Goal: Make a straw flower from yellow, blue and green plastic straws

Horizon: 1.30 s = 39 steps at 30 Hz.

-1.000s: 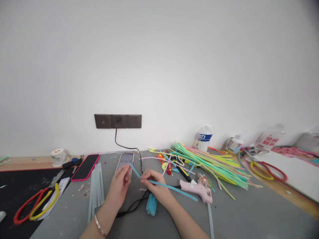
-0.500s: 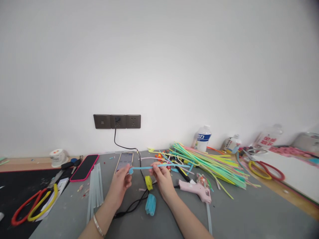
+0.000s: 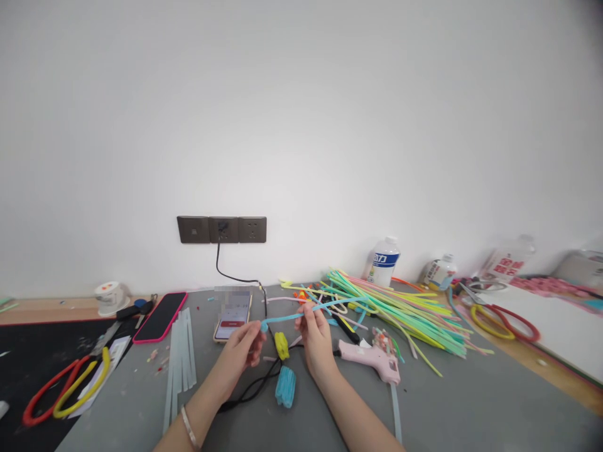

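A blue pipe cleaner (image 3: 285,319) stretches between my hands above the grey mat (image 3: 264,433). My left hand (image 3: 244,349) pinches its small coiled end. Further along the strip, my right hand (image 3: 315,333) closes thumb and fingers on it, and the free end points right over the other strips. Between my forearms lie a blue bundle of short pieces (image 3: 285,387) and a smaller yellow bundle (image 3: 281,346). Behind my left hand is a lit phone (image 3: 234,314).
Coloured pipe cleaners (image 3: 400,311) spread at the right, behind a pink glue gun (image 3: 372,359). Clear glue sticks (image 3: 179,351), a pink-edged phone (image 3: 161,317) and red-yellow scissors (image 3: 70,389) lie left. A black cable (image 3: 245,392) crosses the mat. A white bottle (image 3: 384,262) stands by the wall.
My left hand has moved right with the coiled end, and my right hand has shifted slightly right along with the strip. More of the lit phone shows.
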{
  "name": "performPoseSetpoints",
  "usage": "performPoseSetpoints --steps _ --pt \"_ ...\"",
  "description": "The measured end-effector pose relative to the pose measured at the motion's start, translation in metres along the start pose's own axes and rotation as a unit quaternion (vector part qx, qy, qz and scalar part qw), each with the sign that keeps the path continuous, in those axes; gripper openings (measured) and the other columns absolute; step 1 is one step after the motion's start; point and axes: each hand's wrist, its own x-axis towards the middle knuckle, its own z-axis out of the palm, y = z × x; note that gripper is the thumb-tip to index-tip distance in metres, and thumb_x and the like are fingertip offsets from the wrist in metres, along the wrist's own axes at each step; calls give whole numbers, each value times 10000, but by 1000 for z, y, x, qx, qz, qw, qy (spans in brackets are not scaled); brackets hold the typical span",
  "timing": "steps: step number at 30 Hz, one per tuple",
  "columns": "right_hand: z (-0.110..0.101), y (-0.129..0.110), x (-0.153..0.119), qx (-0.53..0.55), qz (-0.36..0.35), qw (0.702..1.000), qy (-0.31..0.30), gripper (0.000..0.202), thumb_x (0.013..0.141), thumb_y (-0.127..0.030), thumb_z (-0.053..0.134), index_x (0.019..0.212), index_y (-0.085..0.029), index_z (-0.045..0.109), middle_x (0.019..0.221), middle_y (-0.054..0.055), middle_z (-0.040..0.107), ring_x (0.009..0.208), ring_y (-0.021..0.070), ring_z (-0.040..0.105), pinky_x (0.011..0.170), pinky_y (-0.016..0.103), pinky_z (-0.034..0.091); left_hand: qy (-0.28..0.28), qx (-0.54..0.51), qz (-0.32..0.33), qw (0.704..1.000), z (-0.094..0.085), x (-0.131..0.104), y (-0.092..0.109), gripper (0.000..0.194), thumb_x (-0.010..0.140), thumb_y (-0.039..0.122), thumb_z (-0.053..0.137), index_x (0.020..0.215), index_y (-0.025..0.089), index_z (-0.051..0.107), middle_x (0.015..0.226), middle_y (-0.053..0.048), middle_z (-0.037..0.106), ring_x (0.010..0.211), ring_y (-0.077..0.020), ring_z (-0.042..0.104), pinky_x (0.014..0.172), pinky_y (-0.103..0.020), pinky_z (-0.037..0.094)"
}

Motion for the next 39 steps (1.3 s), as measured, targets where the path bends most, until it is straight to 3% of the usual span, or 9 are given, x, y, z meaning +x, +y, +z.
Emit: performPoseSetpoints --steps 7,14,18,21,29,34,39 --pt "-1 0 -1 -22 -19 1000 -13 415 750 -588 670 677 -198 548 627 -39 504 514 108 440 494 237 384 -35 36 -4 999 1 -1 1 533 618 657 724 636 168 512 504 85 413 428 -43 284 415 -179 190" --pt "-2 1 -2 -29 -18 999 -33 381 785 -566 650 718 -204 554 607 -42 519 506 110 452 495 233 377 -79 80 -21 993 3 -7 3 481 707 596 697 637 159 508 521 56 480 412 -34 313 420 -187 163" --pt "5 -3 -9 -48 22 987 -155 324 765 -495 708 786 -202 573 559 -44 547 504 121 497 509 236 400 -68 61 -6 996 1 -4 -1 463 698 578 717 655 165 511 556 52 501 430 -36 317 414 -173 179" --pt "9 -5 -15 -71 31 970 -231 312 762 -471 717 763 -196 567 608 -21 594 534 123 533 523 235 415 -51 27 2 998 -1 -2 -3 457 674 560 748 659 170 510 531 81 436 438 -36 268 410 -160 181" --pt "12 1 -24 -170 -89 946 -260 109 797 -282 689 741 -193 660 771 39 691 743 175 652 675 277 511 45 -61 42 996 0 0 -2 497 593 553 803 637 174 485 538 97 429 436 -26 241 417 -145 204" --pt "12 3 -27 -172 -64 939 -291 89 785 -282 705 793 -198 733 837 58 737 758 189 679 651 276 525 90 -53 73 992 -1 1 -4 496 606 589 777 633 172 510 499 102 405 426 -29 247 418 -152 209" --pt "8 -1 -17 -143 -10 968 -207 251 805 -438 669 828 -191 703 708 34 711 592 160 608 572 269 481 65 -78 36 994 2 2 -4 488 582 567 800 636 167 526 549 88 457 416 -21 287 406 -160 216"
